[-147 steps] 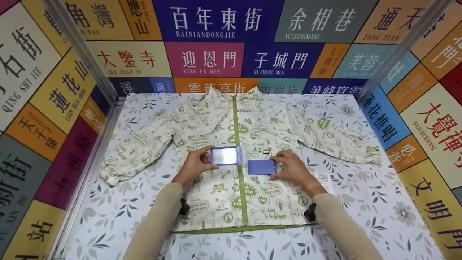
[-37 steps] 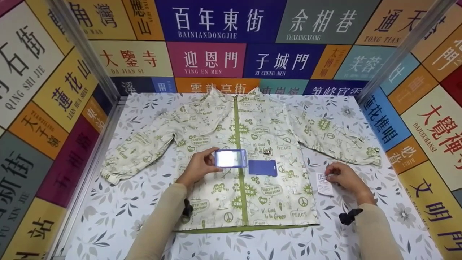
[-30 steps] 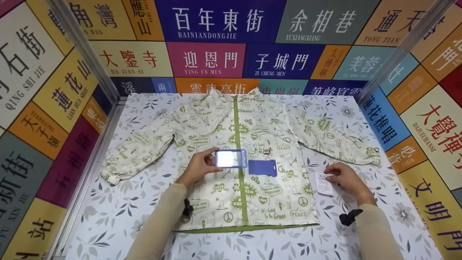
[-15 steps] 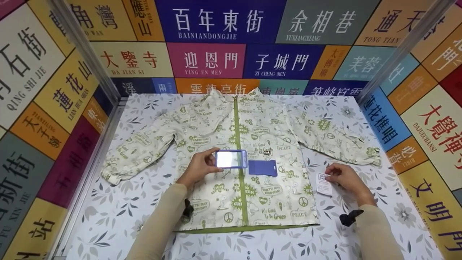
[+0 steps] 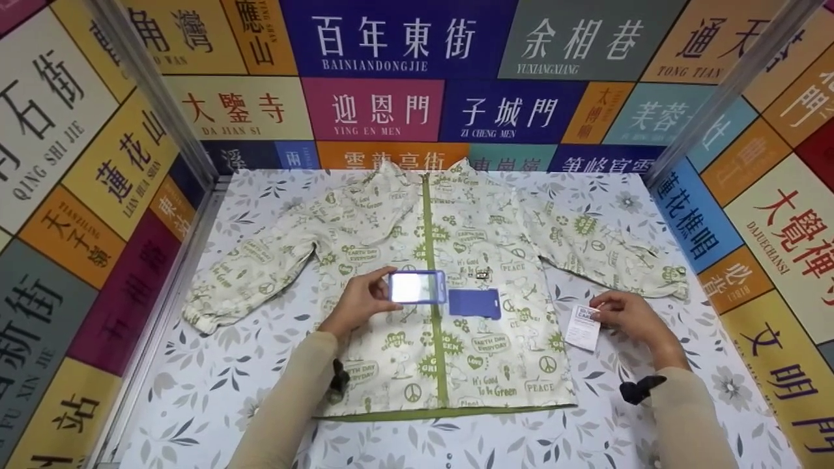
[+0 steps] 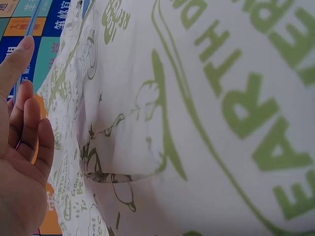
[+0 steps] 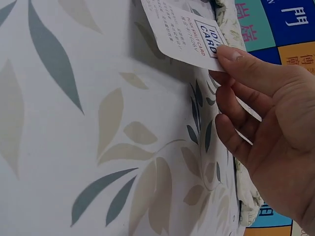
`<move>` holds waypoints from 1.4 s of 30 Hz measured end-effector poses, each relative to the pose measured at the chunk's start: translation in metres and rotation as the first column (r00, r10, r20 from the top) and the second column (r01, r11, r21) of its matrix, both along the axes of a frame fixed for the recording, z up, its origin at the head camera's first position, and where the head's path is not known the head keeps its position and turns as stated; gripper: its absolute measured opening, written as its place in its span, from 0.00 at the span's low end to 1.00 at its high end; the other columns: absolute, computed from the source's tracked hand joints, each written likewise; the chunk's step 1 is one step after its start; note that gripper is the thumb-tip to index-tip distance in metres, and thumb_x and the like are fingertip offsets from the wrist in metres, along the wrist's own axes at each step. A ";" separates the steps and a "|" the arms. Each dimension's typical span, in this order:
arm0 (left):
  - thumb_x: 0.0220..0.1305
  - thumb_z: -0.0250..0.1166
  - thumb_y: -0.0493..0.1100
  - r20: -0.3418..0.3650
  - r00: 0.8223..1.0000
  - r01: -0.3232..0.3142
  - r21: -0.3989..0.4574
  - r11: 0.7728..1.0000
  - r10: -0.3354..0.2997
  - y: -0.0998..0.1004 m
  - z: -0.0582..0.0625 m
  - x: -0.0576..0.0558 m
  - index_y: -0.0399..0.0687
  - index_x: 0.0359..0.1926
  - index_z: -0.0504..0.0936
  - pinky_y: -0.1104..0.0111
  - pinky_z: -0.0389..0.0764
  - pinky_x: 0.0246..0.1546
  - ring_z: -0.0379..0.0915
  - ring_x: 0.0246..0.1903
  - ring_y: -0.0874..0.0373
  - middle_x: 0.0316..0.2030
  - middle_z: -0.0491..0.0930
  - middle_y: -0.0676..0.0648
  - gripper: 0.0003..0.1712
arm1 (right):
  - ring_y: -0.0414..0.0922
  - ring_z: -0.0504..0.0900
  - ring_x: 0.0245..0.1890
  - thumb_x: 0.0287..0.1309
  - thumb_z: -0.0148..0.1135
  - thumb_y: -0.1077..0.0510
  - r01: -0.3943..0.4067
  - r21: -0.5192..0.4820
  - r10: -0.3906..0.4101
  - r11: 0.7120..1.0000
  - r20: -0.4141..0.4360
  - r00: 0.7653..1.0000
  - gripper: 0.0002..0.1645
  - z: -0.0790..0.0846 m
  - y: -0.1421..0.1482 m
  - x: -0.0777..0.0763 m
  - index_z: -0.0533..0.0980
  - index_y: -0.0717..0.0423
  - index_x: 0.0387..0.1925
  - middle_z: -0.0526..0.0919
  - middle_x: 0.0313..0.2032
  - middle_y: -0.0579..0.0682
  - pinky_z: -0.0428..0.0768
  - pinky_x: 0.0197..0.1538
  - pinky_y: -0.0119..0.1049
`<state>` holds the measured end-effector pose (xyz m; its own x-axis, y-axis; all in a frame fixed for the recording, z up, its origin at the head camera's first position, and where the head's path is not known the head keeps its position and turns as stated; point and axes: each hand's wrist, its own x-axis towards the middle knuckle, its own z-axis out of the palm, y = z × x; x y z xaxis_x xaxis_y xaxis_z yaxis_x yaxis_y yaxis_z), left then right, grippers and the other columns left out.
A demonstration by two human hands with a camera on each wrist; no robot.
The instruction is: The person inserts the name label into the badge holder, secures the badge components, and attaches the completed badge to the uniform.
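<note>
My left hand pinches a purple card holder by its left end, above the zip of a spread-out jacket. Light glares off the holder's clear window. A flat purple cover with a small slot lies on the jacket just to the right. Further right, my right hand pinches a small white paper card at its upper corner. In the right wrist view the card is tilted up off the tabletop, held between thumb and fingers, and shows printed "CARD" lettering.
The cream jacket with green print lies flat, sleeves out to both sides. A small metal clip sits on it above the purple cover. Leaf-patterned sheet covers the table. Sign-printed walls stand at the back and both sides.
Several seconds ago my right hand held the purple cover, which now lies on the jacket. It has since gone right and raised the white card off the table. My left hand barely moves.
</note>
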<state>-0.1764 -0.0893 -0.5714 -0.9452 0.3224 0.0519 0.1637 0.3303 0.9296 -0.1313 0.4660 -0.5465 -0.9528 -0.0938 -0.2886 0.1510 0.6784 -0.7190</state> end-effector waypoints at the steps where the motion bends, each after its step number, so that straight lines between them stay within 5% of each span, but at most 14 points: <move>1: 0.42 0.81 0.40 -0.001 1.000 0.002 0.001 1.000 -0.002 0.000 0.000 0.000 0.43 0.67 0.73 0.73 0.80 0.34 0.75 0.31 0.58 0.32 0.81 0.48 0.47 | 0.44 0.84 0.30 0.61 0.67 0.54 -0.002 0.001 0.002 1.000 0.002 1.000 0.22 0.001 0.000 0.000 0.78 0.60 0.54 0.84 0.37 0.55 0.83 0.32 0.38; 12: 0.44 0.81 0.42 0.015 1.000 0.013 0.001 1.000 -0.013 0.002 0.000 0.000 0.45 0.67 0.73 0.72 0.79 0.33 0.75 0.31 0.58 0.33 0.81 0.47 0.46 | 0.46 0.85 0.34 0.64 0.65 0.53 -0.018 -0.038 0.016 0.999 -0.034 0.999 0.24 0.014 0.000 -0.002 0.76 0.63 0.57 0.85 0.37 0.55 0.83 0.38 0.38; 20: 0.41 0.82 0.41 0.017 1.000 0.001 0.007 1.000 -0.001 0.002 0.001 0.000 0.45 0.66 0.74 0.73 0.79 0.33 0.75 0.31 0.58 0.32 0.81 0.47 0.47 | 0.32 0.82 0.40 0.65 0.63 0.55 -0.051 -0.118 0.040 0.992 -0.094 0.995 0.28 0.024 -0.012 -0.004 0.73 0.59 0.64 0.74 0.58 0.65 0.86 0.46 0.43; 26: 0.42 0.82 0.42 0.025 1.000 -0.002 0.005 1.000 0.002 0.002 0.002 0.001 0.45 0.66 0.74 0.72 0.80 0.35 0.75 0.31 0.58 0.33 0.81 0.46 0.47 | 0.40 0.87 0.42 0.65 0.63 0.55 -0.058 -0.154 0.044 0.986 -0.092 0.995 0.31 0.025 -0.025 -0.008 0.70 0.58 0.67 0.71 0.64 0.65 0.85 0.41 0.37; 31: 0.42 0.82 0.42 0.022 1.000 -0.004 0.008 1.000 0.004 0.003 0.002 0.001 0.46 0.67 0.74 0.72 0.80 0.35 0.75 0.31 0.58 0.33 0.81 0.46 0.47 | 0.41 0.88 0.42 0.63 0.66 0.53 -0.016 -0.193 -0.004 0.981 -0.103 0.995 0.32 0.027 -0.042 -0.010 0.71 0.56 0.66 0.77 0.62 0.59 0.84 0.42 0.32; 36: 0.44 0.81 0.44 -0.003 1.000 0.014 -0.013 1.000 -0.014 0.004 0.003 0.001 0.45 0.68 0.72 0.73 0.79 0.35 0.74 0.31 0.59 0.33 0.81 0.48 0.48 | 0.40 0.88 0.40 0.60 0.69 0.56 0.018 -0.346 -0.067 0.938 -0.131 0.989 0.33 0.028 -0.065 -0.013 0.72 0.62 0.65 0.80 0.54 0.47 0.86 0.49 0.38; 42: 0.44 0.81 0.43 -0.009 1.000 0.027 -0.005 1.000 -0.027 0.007 0.005 0.001 0.46 0.68 0.72 0.72 0.80 0.34 0.74 0.30 0.60 0.33 0.81 0.48 0.47 | 0.36 0.86 0.39 0.59 0.69 0.57 0.010 -0.405 -0.082 0.914 -0.161 0.983 0.32 0.028 -0.091 -0.016 0.73 0.61 0.64 0.80 0.54 0.38 0.86 0.49 0.36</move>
